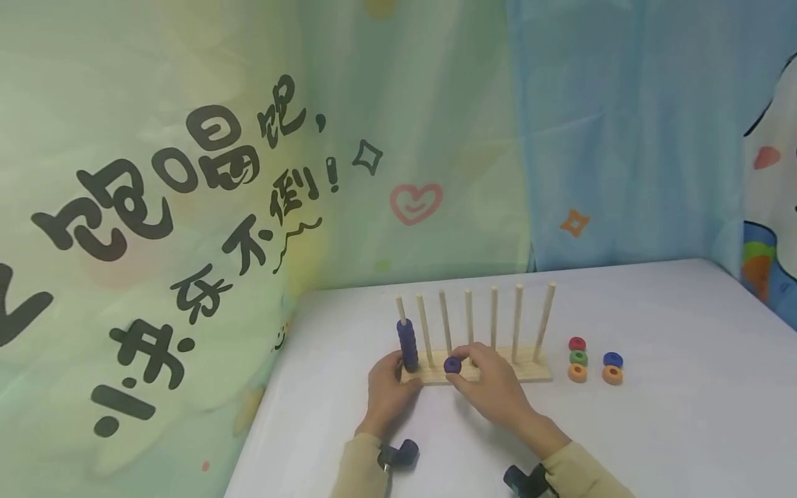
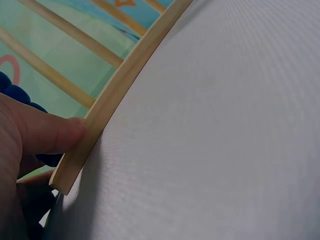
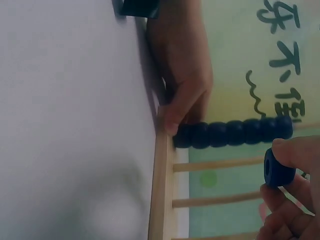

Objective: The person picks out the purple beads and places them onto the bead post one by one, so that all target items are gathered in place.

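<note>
A wooden bead stand (image 1: pixel 535 373) with several upright pegs sits on the table. Its leftmost peg carries a stack of dark blue beads (image 1: pixel 407 344), and the other pegs look bare, though the right hand covers part of the middle ones. My left hand (image 1: pixel 387 391) grips the left end of the base beside that stack; in the left wrist view its thumb (image 2: pixel 60 134) presses on the base edge. Between thumb and fingers, my right hand (image 1: pixel 495 387) pinches a dark blue bead (image 1: pixel 452 365) in front of the stand. The right wrist view shows this bead (image 3: pixel 280 170) apart from the pegs.
Right of the stand lie loose beads in two short rows: a red one (image 1: pixel 577 343), a green one (image 1: pixel 578 357) and an orange one (image 1: pixel 577 373), then a blue one (image 1: pixel 613 360) and another orange one (image 1: pixel 613 375). Printed curtains (image 1: pixel 411 138) hang behind the white table (image 1: pixel 685 415).
</note>
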Available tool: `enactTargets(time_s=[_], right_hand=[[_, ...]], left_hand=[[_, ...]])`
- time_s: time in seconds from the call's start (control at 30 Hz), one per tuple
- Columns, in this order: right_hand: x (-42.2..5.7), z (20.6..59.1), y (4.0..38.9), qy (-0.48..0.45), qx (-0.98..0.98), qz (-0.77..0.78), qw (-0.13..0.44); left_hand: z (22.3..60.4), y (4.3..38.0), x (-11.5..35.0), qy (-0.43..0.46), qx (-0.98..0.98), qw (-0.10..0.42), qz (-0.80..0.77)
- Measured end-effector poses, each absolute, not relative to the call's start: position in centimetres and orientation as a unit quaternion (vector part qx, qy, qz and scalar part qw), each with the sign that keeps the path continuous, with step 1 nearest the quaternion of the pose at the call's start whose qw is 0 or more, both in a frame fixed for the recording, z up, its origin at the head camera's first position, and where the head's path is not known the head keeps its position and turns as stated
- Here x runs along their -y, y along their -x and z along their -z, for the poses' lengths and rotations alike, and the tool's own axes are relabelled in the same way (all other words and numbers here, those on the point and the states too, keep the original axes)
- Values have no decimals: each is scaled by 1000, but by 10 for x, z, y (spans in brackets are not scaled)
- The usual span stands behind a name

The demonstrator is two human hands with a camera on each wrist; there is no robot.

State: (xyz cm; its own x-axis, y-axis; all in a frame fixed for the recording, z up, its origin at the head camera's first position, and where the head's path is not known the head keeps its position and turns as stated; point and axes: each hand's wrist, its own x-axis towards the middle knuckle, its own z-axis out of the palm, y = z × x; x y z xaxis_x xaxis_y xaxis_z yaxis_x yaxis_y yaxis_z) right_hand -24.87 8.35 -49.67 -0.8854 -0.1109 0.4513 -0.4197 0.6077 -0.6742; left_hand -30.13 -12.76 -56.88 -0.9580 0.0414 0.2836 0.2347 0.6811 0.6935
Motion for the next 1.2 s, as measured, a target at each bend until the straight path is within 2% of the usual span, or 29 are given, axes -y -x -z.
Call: enactTargets(time_s=[0.1,0.37,0.53,1.2], right_hand=[[-78,495,247,-163,880,-403,192],[-60,492,251,-205,875,-392,196],[-51,488,252,-229,864,-392,216],[-34,454,261,-201,836,-456,229]], left_hand=[[570,301,126,75,908,110,397],[570,301,126,86,906,134,393],[569,302,127,83,910,127,386],[569,303,129,81,909,120,390]])
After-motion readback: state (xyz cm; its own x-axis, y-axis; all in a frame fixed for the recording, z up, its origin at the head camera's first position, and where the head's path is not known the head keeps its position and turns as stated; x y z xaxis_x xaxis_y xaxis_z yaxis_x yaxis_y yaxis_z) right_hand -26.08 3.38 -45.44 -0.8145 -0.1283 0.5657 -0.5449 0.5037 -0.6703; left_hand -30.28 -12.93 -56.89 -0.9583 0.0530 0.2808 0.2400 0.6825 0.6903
